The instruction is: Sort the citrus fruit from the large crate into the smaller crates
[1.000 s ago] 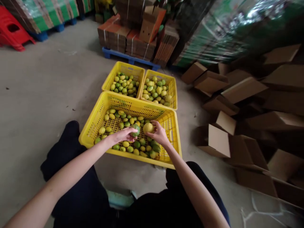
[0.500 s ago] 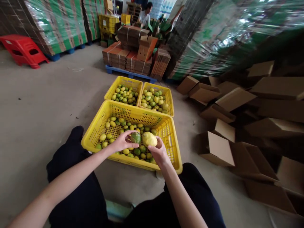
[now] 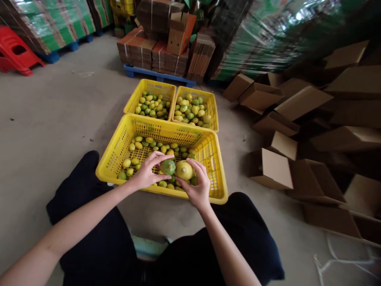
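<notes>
My left hand (image 3: 149, 171) is closed round a green lemon (image 3: 167, 167), thumb below and fingers above. Beside it, my right hand (image 3: 198, 183) grips a larger yellow lemon (image 3: 183, 170), with one end turned up toward me. The two fruits are held side by side, almost touching, above a large yellow plastic crate (image 3: 111, 159). On the crate's bottom lie many loose yellow and green lemons (image 3: 133, 145), some hidden behind my hands.
Two smaller yellow crates (image 3: 174, 104) with lemons stand just behind the large one. Farther back, flattened cartons (image 3: 139, 49) are stacked on a blue pallet (image 3: 160, 75). Open cardboard boxes (image 3: 276, 169) are heaped at right. A red stool (image 3: 19, 51) stands at far left.
The yellow lemon has been turned so its end faces up, and my right fingers now reach over its top. The green lemon is turned too. The view has tipped downward.
</notes>
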Demonstrator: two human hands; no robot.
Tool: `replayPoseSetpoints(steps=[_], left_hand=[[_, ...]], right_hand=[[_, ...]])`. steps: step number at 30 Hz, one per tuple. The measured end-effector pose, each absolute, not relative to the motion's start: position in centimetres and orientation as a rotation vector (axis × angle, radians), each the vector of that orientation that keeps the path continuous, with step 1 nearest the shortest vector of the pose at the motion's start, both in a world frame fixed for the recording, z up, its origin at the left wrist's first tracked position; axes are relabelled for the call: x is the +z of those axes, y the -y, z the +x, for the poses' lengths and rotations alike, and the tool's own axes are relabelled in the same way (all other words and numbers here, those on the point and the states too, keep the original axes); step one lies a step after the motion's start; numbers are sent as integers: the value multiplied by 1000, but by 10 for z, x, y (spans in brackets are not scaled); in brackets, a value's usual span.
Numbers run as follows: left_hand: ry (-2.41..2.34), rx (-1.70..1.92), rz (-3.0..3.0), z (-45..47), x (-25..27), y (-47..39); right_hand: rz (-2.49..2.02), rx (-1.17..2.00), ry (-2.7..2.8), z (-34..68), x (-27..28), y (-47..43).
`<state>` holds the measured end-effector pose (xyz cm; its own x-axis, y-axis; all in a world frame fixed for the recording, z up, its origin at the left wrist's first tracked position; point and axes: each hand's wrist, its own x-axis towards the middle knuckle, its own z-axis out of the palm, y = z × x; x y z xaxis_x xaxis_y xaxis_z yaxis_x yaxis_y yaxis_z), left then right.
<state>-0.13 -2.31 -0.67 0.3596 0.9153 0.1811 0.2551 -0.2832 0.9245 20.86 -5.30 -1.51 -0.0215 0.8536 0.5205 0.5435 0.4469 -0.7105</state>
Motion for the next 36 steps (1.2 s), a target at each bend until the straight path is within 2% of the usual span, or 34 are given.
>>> replayPoseSetpoints(steps=[11, 14, 19, 23, 29, 36], left_hand=[[-990, 951, 1693, 3, -15, 24], [-1002, 886, 1473, 3, -15, 21], [-886, 708, 832, 5, -23, 14], [-859, 602, 667, 7, -27, 11], [-824, 561, 694, 11, -22, 18], [-813, 735, 550, 14, -25, 18]], right_hand=[[-1185, 255, 1782, 206, -10, 57], [-1251, 470, 1655, 207, -10, 57], [-1249, 1332, 1051, 200, -16, 57], [-1180, 1712, 688, 195, -21, 54], [-1098, 1852, 571, 198, -19, 50], [-1108, 1735, 478, 202, -22, 51]])
